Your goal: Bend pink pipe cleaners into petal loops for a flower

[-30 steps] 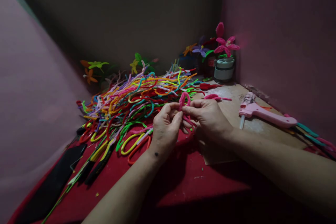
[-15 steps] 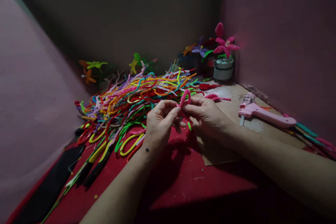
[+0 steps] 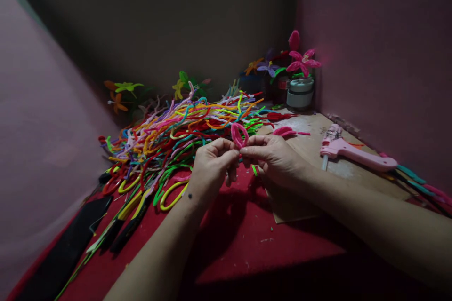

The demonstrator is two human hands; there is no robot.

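My left hand and my right hand meet over the red table, both pinching the base of a pink pipe cleaner bent into a small loop. The loop stands up above my fingertips. Its lower ends are hidden between my fingers. Just behind my hands lies a big heap of pipe cleaners in many colours.
A pink glue gun lies on a brown board at the right, with pink petal pieces beyond my hands. Pipe-cleaner flowers stand in a round container in the corner. More flowers sit at the back left. Walls close in on both sides.
Both hands have shifted slightly left and down while twisting. The pink pipe cleaner's loop has become rounder and tighter and now sits further left above the fingertips.
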